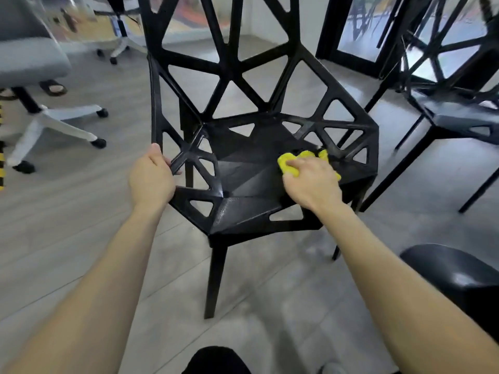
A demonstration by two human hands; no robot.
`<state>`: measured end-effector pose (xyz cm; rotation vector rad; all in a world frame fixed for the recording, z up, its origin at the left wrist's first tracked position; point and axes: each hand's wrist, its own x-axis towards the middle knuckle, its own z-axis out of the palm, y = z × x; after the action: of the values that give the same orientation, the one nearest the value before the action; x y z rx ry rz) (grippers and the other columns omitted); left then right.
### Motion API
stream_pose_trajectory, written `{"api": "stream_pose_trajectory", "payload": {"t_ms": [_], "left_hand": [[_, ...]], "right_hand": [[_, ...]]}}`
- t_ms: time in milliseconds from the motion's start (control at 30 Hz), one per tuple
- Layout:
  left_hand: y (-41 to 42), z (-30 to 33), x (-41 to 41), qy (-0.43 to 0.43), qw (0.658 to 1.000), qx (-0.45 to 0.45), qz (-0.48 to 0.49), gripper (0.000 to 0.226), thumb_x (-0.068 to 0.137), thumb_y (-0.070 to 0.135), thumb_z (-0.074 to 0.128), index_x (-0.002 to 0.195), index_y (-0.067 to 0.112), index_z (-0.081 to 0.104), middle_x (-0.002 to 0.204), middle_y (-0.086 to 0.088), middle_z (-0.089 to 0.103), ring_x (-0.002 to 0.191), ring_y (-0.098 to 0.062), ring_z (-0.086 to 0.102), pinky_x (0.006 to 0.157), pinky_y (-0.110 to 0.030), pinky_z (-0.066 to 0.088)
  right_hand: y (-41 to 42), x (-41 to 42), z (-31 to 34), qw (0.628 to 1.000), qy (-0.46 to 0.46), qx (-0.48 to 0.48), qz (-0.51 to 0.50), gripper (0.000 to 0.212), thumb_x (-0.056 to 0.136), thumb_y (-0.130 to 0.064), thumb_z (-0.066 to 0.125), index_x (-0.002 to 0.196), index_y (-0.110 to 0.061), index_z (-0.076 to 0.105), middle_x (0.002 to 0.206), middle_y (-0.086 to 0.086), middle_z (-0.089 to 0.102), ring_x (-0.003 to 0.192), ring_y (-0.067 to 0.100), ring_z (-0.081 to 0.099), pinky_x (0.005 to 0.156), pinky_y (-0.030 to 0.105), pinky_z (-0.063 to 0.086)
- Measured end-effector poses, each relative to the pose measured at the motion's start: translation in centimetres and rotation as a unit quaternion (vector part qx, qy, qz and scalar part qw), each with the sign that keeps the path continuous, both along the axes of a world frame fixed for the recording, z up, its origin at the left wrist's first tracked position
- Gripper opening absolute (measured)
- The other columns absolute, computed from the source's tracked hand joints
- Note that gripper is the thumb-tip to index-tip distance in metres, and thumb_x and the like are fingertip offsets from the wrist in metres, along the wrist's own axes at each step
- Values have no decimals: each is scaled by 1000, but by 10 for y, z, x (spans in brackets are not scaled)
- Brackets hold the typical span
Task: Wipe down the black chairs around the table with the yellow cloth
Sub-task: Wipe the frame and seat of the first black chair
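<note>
Two bare forearms reach out from the camera toward a black chair (243, 168) standing on the grey plank floor (81, 211). The chair is a rigid faceted shell, its back and sides cut into open triangles, its seat made of flat angled panels with a dull sheen. The left hand (151, 179) grips the left side strut, fingers curled round it. The right hand (313, 182) presses a bunched, nubby yellow cloth (290, 166) onto the seat's right side, fingers curled over it.
</note>
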<state>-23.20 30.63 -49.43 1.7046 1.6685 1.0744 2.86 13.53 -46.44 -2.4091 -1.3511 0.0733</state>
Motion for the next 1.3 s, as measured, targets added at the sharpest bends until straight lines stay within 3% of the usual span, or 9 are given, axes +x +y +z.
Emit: {"api": "stream_pose_trajectory", "payload": {"t_ms": [67,233,333,500,733,900,1033,1167,1300], "left_hand": [[-1,-2,-1,-3,1000,-1,-1,71,106,58,14,78,20,67,86,-4,80,90,-34,67,92,-51,56],[-5,1,1,-3,1000,5,-21,72,112,51,18,82,17,74,85,-1,79,90,-35,65,88,-45,54],[-10,1,-3,-27,999,-13,-41,72,106,58,17,79,20,72,81,2,80,86,-35,68,87,-48,58],[-27,9,2,-32,998,-3,-44,59,113,37,21,81,18,67,86,-1,80,84,-31,66,79,-41,50],[-35,17,-3,7,999,-4,-53,44,103,39,21,85,17,55,98,-5,80,98,-39,65,90,-50,54],[-37,15,-8,-3,998,-25,-52,63,105,47,15,90,19,69,95,-4,79,91,-35,65,90,-50,56],[-36,6,-11,-11,999,-16,-34,74,83,57,9,96,16,70,98,-9,80,95,-44,66,87,-59,57],[-53,7,-10,3,1000,-2,-17,67,90,45,12,94,14,70,95,-7,80,92,-41,64,86,-55,56],[-54,7,-10,8,1000,-2,-8,68,88,45,9,98,14,69,97,-8,79,94,-40,63,89,-55,55]], "right_hand": [[-4,-70,-12,991,-51,80,92,45,79,-36,49,106,-13,77,103,11,72,105,37,64,113,56,42],[-27,-123,-28,956,-33,142,254,68,73,-39,63,138,-22,66,138,1,66,134,28,55,117,44,40],[-31,-43,-34,970,-70,157,170,59,74,-40,60,127,-18,74,129,5,73,122,31,65,108,41,46],[-46,16,-29,985,17,147,-87,55,86,-36,52,133,-17,72,136,9,66,133,33,52,124,48,32],[-38,-169,-48,966,-71,173,177,75,75,-37,62,148,-22,57,152,7,54,150,30,39,126,55,22],[-58,-102,-61,935,-102,195,277,77,71,-27,65,148,-21,61,157,4,52,154,26,38,127,50,25],[-85,4,-75,961,-19,264,85,70,78,-23,58,148,-20,61,159,3,49,154,25,37,125,55,30],[-73,33,-78,916,165,333,-152,63,88,-26,46,149,-26,60,165,-1,43,158,21,30,126,52,30],[-88,-62,-83,931,42,362,-10,66,81,-19,54,146,-15,63,162,8,48,157,30,33,129,56,23]]}}
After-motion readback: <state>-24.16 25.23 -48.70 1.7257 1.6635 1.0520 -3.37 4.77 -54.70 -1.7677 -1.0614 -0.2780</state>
